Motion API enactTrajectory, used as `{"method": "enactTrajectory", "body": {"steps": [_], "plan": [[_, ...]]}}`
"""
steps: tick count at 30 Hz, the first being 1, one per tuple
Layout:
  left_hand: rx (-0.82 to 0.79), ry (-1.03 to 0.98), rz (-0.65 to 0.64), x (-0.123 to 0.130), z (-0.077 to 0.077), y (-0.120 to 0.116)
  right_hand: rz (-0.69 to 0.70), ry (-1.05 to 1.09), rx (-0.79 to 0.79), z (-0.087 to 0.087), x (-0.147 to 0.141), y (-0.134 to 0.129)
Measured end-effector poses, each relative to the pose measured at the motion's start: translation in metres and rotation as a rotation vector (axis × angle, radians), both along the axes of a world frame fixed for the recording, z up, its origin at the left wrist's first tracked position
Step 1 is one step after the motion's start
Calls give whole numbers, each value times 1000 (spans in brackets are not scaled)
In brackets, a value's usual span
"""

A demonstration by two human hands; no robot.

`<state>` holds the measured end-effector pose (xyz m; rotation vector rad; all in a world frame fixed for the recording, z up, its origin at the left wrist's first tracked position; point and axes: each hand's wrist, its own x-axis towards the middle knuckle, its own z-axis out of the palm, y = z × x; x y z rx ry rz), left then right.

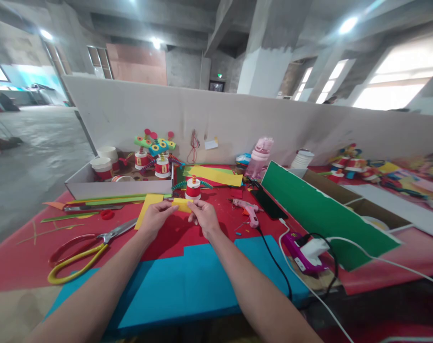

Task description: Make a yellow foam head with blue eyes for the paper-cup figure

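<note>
In the head view, the left hand and right hand pinch 1 small yellow paper piece between them, 1 at each end. Its long axis runs crosswise, from hand to hand. The red-and-white cup stands upright just beyond, nearer the right fingertips; whether paper and cup touch, I cannot tell.

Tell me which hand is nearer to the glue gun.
Right. The right hand is just left of the glue gun, at the near end of the yellow paper. The left hand is farther left, at the paper's other end.
</note>
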<state>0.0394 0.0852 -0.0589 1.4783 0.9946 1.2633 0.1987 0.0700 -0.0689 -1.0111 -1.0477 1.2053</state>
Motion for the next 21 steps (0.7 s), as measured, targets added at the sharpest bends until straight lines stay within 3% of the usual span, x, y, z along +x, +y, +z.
{"method": "enactTrajectory", "body": {"steps": [12,16,21], "plan": [[-195,-225,-44,-5,-13,11,-102,-306,131,8,-1,-7],[-232,-316,-107,-15,-10,15,-145,-111,172,16,7,-7],[-262,-452,-191,-25,-2,16,-93,134,34,10,18,1]]}}
